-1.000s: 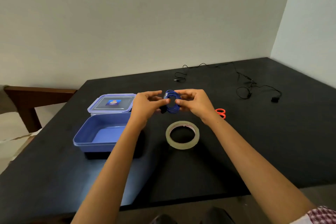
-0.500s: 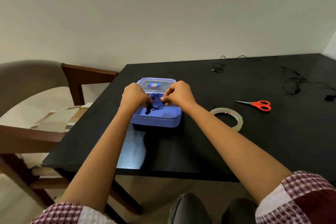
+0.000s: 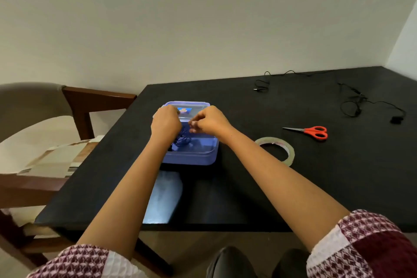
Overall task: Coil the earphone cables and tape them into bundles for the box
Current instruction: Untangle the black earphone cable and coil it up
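Observation:
The coiled blue earphone bundle hangs low inside the open blue box, near its left side. My left hand hovers over the box with its fingers curled down, and a strand of the bundle rises to its fingertips. Just to the right, my right hand is also above the box, its fingers loosely curled and holding nothing. The box's lid lies right behind the box. A black earphone cable sprawls uncoiled at the table's far right.
A clear tape roll lies right of the box, with red-handled scissors beyond it. The black table's near edge is close to my lap. A wooden chair holding cardboard stands at the left.
Both hands carried the blue coil left from above the tape roll to over the box. It has since dropped lower into the box, and my right hand has let go.

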